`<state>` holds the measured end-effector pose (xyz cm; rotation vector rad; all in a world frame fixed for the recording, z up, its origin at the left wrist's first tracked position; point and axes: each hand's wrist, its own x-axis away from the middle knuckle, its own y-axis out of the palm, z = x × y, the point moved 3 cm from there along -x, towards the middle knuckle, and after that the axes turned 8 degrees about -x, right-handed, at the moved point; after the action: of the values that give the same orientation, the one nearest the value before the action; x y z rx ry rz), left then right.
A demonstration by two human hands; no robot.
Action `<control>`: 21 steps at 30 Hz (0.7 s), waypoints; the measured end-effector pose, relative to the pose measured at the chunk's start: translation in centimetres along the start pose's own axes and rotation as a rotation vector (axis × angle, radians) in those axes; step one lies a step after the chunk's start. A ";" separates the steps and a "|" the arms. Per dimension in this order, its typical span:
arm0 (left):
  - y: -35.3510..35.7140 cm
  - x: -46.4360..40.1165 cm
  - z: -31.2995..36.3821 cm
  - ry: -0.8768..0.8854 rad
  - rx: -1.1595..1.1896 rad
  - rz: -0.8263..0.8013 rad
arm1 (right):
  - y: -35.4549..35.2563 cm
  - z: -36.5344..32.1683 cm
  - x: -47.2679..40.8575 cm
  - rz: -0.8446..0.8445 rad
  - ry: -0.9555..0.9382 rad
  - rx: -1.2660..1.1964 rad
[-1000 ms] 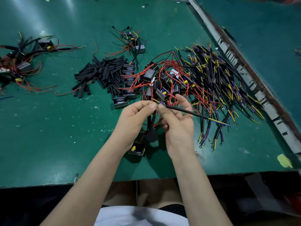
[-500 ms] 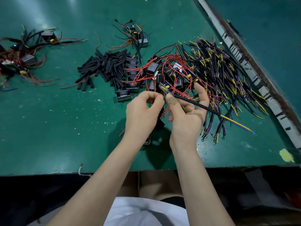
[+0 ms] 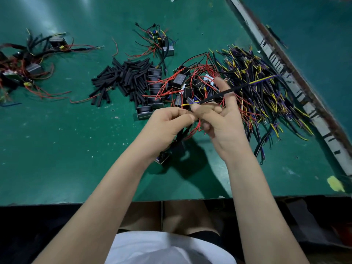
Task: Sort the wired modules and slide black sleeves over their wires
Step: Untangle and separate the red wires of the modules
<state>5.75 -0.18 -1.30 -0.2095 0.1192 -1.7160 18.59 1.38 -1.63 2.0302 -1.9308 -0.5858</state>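
Note:
My left hand (image 3: 167, 122) pinches red wires whose black module (image 3: 163, 156) hangs below my wrist, just above the green table (image 3: 66, 149). My right hand (image 3: 219, 119) pinches a yellow and purple wire pair in a black sleeve (image 3: 226, 92), which slants up to the right. Beyond my hands lies a heap of black modules with red wires (image 3: 181, 82). A pile of loose black sleeves (image 3: 123, 79) sits left of it. A large bundle of sleeved yellow and purple wires (image 3: 257, 88) spreads at the right.
A cluster of modules with sleeved wires (image 3: 28, 67) lies at the far left. A smaller wired group (image 3: 160, 44) sits at the back centre. A striped metal rail (image 3: 297, 92) runs diagonally along the table's right side. The front edge is near my body.
Both hands have risen toward the module heap. The sleeved wire in my right hand has swung from pointing down-right to pointing up-right.

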 end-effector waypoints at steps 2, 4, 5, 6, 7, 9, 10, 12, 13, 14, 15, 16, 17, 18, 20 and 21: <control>-0.1 0.1 -0.3 -0.005 0.093 0.001 | 0.0 0.8 0.3 0.057 0.103 -0.100; 0.0 0.1 -0.6 -0.002 0.139 -0.007 | 0.0 1.1 0.6 0.082 0.155 -0.166; 0.0 0.1 -0.6 0.004 0.152 -0.011 | 0.0 1.1 0.7 0.080 0.162 -0.189; -0.1 0.1 -0.7 0.014 0.164 -0.015 | 0.0 0.9 0.8 0.073 0.159 -0.210; -0.2 0.1 -0.6 0.026 0.177 -0.022 | 0.0 0.7 0.8 0.063 0.152 -0.230; -0.4 0.1 -0.3 0.064 0.208 -0.062 | 0.1 0.2 0.8 0.038 0.132 -0.249; -0.5 0.1 -0.1 0.079 0.224 -0.092 | 0.2 0.0 0.8 0.026 0.126 -0.252; -0.4 0.2 0.3 0.083 0.256 -0.140 | 0.3 -0.2 0.8 0.011 0.126 -0.267; -0.4 0.2 0.4 0.081 0.270 -0.155 | 0.5 -0.3 0.7 0.004 0.131 -0.279; -0.3 0.3 0.5 0.084 0.272 -0.164 | 0.6 -0.4 0.7 -0.004 0.139 -0.290; -0.2 0.3 0.6 0.091 0.265 -0.172 | 0.7 -0.4 0.7 -0.013 0.150 -0.299; -0.2 0.4 0.7 0.102 0.254 -0.177 | 0.7 -0.5 0.6 -0.014 0.160 -0.303; -0.2 0.5 0.7 0.113 0.249 -0.178 | 0.7 -0.6 0.6 -0.009 0.166 -0.304; -0.2 0.5 0.7 0.123 0.250 -0.174 | 0.7 -0.7 0.6 -0.002 0.168 -0.305; -0.2 0.6 0.8 0.133 0.288 -0.166 | 0.8 -0.7 0.6 -0.005 0.180 -0.317; 0.0 0.7 0.8 0.136 0.329 -0.167 | 1.1 -0.6 0.6 -0.008 0.188 -0.330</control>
<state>5.80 -0.79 -0.47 0.1447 -0.0835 -1.8870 17.95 0.63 -0.66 1.8159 -1.6003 -0.6426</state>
